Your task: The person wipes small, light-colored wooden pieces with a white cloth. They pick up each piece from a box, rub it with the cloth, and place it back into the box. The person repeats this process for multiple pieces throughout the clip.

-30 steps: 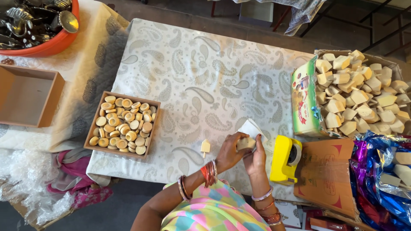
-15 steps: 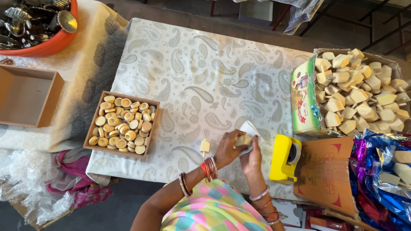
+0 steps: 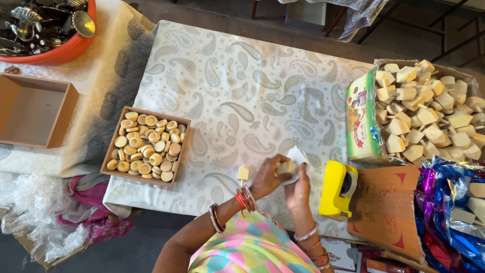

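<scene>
Both hands have barely shifted, pressed together over the table (image 3: 242,65)
Left hand (image 3: 268,177) and right hand (image 3: 299,189) close around a small wooden piece (image 3: 287,167) wrapped in white paper (image 3: 299,155)

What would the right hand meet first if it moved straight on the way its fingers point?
The right hand points up toward the white paper and small block held with the left hand. It likely meets these first; beyond lies bare tablecloth.
</scene>
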